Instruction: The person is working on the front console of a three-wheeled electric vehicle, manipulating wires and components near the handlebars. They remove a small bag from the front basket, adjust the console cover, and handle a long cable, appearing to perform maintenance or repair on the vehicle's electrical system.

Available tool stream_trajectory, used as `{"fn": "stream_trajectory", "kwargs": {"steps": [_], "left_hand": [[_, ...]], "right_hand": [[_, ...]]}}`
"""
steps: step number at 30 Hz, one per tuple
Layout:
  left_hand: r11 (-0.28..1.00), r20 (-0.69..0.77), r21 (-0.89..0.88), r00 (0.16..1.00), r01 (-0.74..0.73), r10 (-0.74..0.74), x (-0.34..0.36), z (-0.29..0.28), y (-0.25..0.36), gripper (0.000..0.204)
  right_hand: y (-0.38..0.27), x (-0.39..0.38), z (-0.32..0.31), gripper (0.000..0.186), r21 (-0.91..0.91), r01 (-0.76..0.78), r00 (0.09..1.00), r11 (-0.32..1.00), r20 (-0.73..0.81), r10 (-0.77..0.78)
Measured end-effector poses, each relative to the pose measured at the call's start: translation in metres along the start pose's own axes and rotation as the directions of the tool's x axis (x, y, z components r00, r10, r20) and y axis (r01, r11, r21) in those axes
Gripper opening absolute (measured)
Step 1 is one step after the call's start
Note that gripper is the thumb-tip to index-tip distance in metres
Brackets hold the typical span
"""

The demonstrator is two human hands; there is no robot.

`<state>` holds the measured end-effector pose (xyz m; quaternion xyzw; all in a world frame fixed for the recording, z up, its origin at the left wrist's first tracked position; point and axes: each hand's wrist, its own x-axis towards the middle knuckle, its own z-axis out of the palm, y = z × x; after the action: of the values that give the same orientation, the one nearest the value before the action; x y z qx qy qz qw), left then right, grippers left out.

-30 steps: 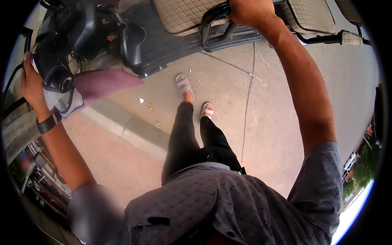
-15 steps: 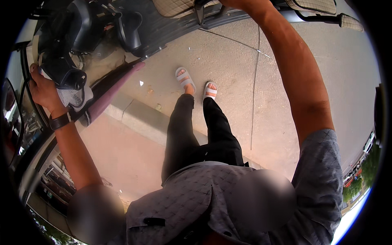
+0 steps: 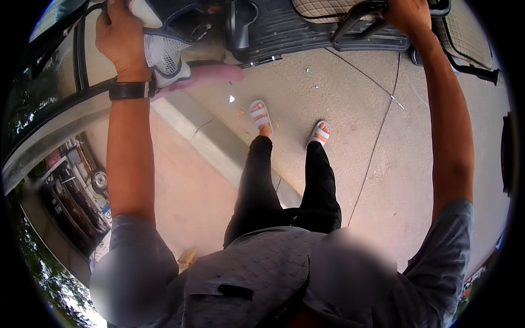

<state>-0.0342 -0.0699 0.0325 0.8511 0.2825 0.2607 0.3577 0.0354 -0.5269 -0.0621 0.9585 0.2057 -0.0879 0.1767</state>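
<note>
Seemingly bracing, the right hand (image 3: 407, 16) clasps a black armrest (image 3: 344, 26) on a checked seat (image 3: 322, 7), the left hand (image 3: 121, 44) (grip unclear) beside white mesh (image 3: 161, 52), any shift demanding a looser hold.

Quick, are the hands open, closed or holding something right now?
Left hand: can't tell; its fingers reach the picture's top edge, beside the white mesh cover.
Right hand: closed around the black seat armrest.

Seat covers (image 3: 322, 7): beige, thin dark check
Seat bar (image 3: 350, 23): black
Vehicle floor (image 3: 290, 30): dark grey, ribbed lines
Mesh piece (image 3: 162, 54): whitish-grey, dotted
Flap (image 3: 210, 75): mauve-pink
Wristband (image 3: 124, 90): dark
Shirt (image 3: 219, 268): grey, small dark repeating motif
Trousers (image 3: 257, 186): black
Sandals (image 3: 262, 116): whitish
</note>
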Motion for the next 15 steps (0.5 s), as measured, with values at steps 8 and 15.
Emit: {"fn": "stream_trajectory", "kwargs": {"steps": [8, 15], "left_hand": [[0.883, 0.158, -0.37, 0.917, -0.289, 0.366, 0.011, -0.024, -0.013, 0.031], [0.837, 0.406, -0.548, 0.872, -0.006, 0.272, 0.031, -0.092, -0.018, 0.053]], "right_hand": [[-0.013, -0.005, -0.01, 0.016, 0.146, -0.112, 0.976, 0.983, -0.172, 0.136], [0.008, -0.03, -0.014, 0.018, 0.162, -0.161, 0.956, 0.974, -0.218, 0.194]]}}
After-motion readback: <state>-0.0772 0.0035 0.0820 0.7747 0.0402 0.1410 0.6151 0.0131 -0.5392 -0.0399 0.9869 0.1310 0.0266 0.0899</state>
